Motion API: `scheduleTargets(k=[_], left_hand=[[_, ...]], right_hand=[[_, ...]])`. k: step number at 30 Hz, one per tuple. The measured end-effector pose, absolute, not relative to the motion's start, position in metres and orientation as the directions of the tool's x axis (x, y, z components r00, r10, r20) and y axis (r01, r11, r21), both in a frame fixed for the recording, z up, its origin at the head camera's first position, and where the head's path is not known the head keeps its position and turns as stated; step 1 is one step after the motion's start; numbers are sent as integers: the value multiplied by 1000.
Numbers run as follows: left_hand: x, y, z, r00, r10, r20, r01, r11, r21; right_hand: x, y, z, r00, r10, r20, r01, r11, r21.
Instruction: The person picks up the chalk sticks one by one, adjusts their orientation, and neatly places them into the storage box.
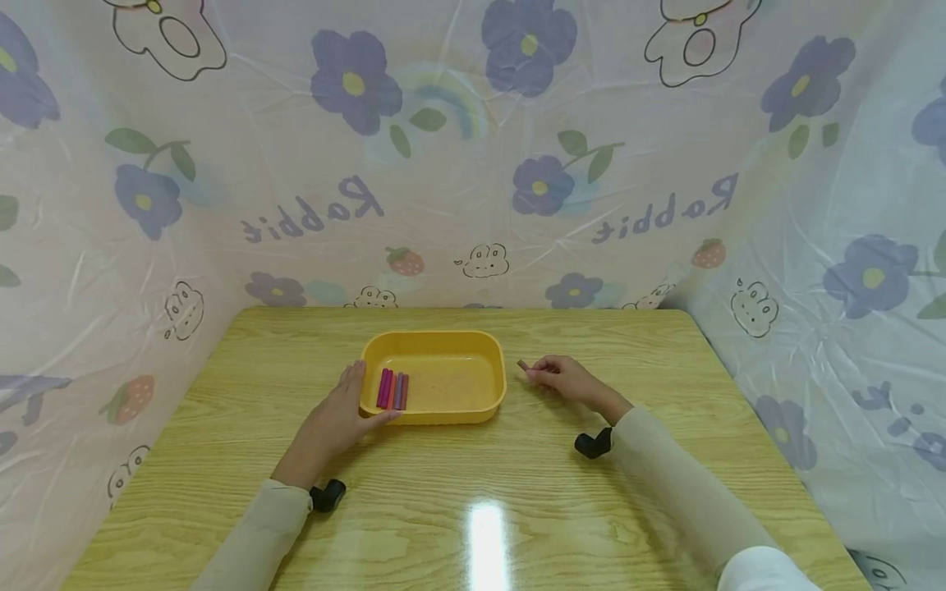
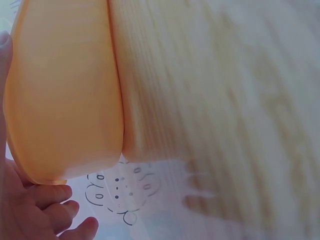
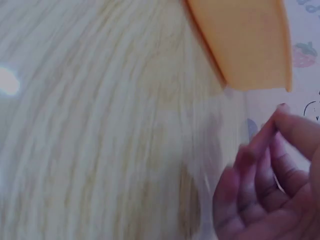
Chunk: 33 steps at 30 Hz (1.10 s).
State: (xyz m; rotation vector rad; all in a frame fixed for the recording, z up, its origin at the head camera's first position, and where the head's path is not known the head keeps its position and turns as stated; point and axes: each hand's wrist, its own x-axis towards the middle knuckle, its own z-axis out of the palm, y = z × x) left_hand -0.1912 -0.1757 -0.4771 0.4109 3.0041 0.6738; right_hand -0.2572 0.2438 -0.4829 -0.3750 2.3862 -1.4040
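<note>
A yellow rectangular tray (image 1: 432, 419) stands on the table, and several short crayon-like sticks (image 1: 392, 390) in magenta, orange, violet and brown lie side by side at its left end. My left hand (image 1: 336, 414) holds the tray's near left corner, thumb along the front rim and fingers at the left side. In the left wrist view its curled fingers (image 2: 52, 200) are against the tray's end. To the right of the tray, my right hand (image 1: 569, 382) pinches a short brown crayon-like stick (image 1: 522, 364) between thumb and fingertips. Its far end sticks out toward the tray.
The wood-grain table (image 1: 429, 492) reaches back to a patterned curtain (image 1: 443, 164), which also hangs along both sides. Black wrist mounts (image 1: 594, 444) sit by both cuffs. A bright light reflection (image 1: 488, 542) shows on the near tabletop.
</note>
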Motion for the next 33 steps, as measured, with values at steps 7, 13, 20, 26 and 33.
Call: scheduleTargets(k=[7,13,20,26,33], left_hand=[[-191,-176,-476,-964,264,17,246,871,426],[-191,-176,-477,-965,261,15,242,868,434],[-190,-176,-477,-966,259,15,240,868,434],[-190,-176,-477,-966,258,18,240,871,429],[-191,-176,-476,-966,258,24,243,870,430]], right_hand=[[-258,242,-484,-904,-388,-181,51,321,-946],[-258,240,-479,-904,-377,-204,127,219,-967],[-254,239,-474,-914,-346,-210,156,180,-971],[-252,236,-465,-930,-329,-162,113,164,-980],[-250,231,-452,-946,-282,-159,130,120,-984]])
